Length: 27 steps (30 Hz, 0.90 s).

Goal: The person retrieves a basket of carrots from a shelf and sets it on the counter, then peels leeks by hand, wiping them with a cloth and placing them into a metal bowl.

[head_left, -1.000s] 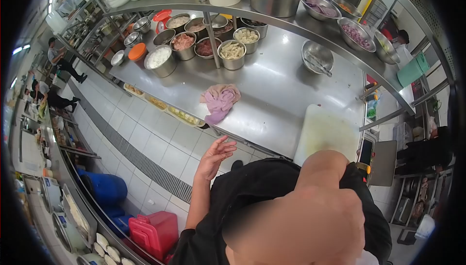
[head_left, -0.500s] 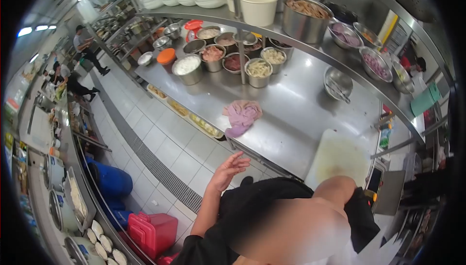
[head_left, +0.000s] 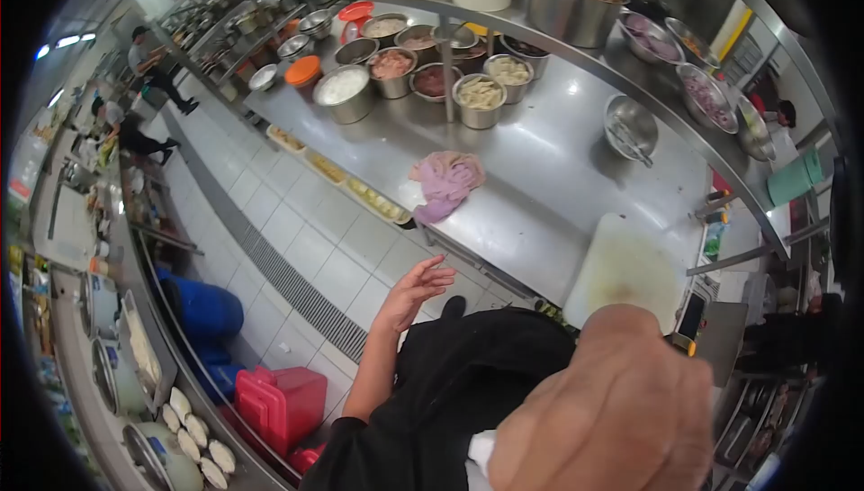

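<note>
Head view: the cutting board (head_left: 630, 257) lies flat on the worktop (head_left: 531, 198). To its left, before the worktop's edge, the left hand (head_left: 416, 291) is held with fingers loosely spread, grasping nothing. On the board's near side, the right hand (head_left: 612, 410) looms close to the camera, back uppermost; its fingertips are hidden, so its grip cannot be told. A bunched cloth (head_left: 447, 183) lies left of the board and farther off. As to progress, ingredients already stand in steel pots (head_left: 396, 68) to the board's far left; neither board nor cloth appears in use, and what remains is not shown. Compared with half a second earlier, the right hand's knuckles now show; board and cloth are unmoved.
</note>
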Each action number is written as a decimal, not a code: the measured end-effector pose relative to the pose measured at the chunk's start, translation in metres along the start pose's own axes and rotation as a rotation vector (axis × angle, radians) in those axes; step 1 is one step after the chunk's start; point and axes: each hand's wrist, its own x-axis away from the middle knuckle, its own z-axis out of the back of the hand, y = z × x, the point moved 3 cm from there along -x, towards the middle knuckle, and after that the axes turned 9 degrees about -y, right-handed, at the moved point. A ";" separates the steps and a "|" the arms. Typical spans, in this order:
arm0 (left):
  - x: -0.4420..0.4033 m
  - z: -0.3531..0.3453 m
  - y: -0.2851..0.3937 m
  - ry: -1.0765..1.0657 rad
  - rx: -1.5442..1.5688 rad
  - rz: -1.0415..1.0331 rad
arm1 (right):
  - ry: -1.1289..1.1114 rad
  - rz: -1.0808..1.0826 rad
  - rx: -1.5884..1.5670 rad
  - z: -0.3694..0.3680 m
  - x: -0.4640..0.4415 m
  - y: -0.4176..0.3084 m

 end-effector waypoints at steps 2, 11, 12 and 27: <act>0.001 -0.004 -0.007 -0.032 0.011 0.002 | 0.039 -0.002 -0.020 -0.003 0.006 0.007; -0.026 -0.014 -0.004 -0.105 -0.032 0.053 | -0.221 0.394 0.298 0.040 0.057 -0.006; -0.029 -0.017 -0.008 -0.106 -0.037 0.092 | -0.283 0.357 0.385 0.050 0.072 -0.018; -0.180 -0.207 -0.092 -0.318 -0.187 -0.013 | 0.733 -0.534 1.390 0.196 0.373 0.007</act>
